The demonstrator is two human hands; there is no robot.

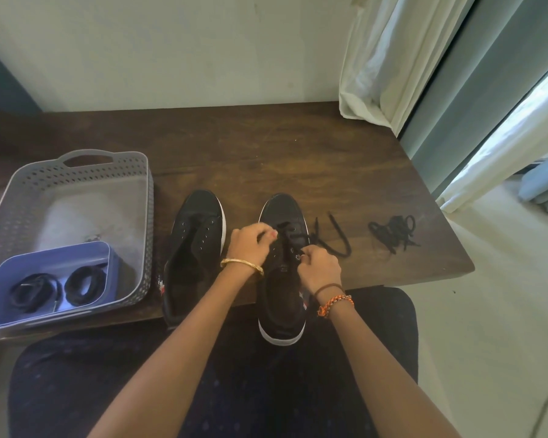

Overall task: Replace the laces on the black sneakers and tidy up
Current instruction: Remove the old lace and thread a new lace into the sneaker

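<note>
Head view: both forearms reach over the right sneaker (pixel 280 279) at the table's (pixel 298 147) near edge; left hand (pixel 250 245) and right hand (pixel 321 268), fingers curled, apparently pinch its black lace (pixel 332 245).

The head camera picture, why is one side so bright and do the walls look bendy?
Head view: daylight pours in past the curtain on the right, washing out that edge; the table and shoes stay dim; the wide lens bows the edges; both hands look slightly soft.
</note>
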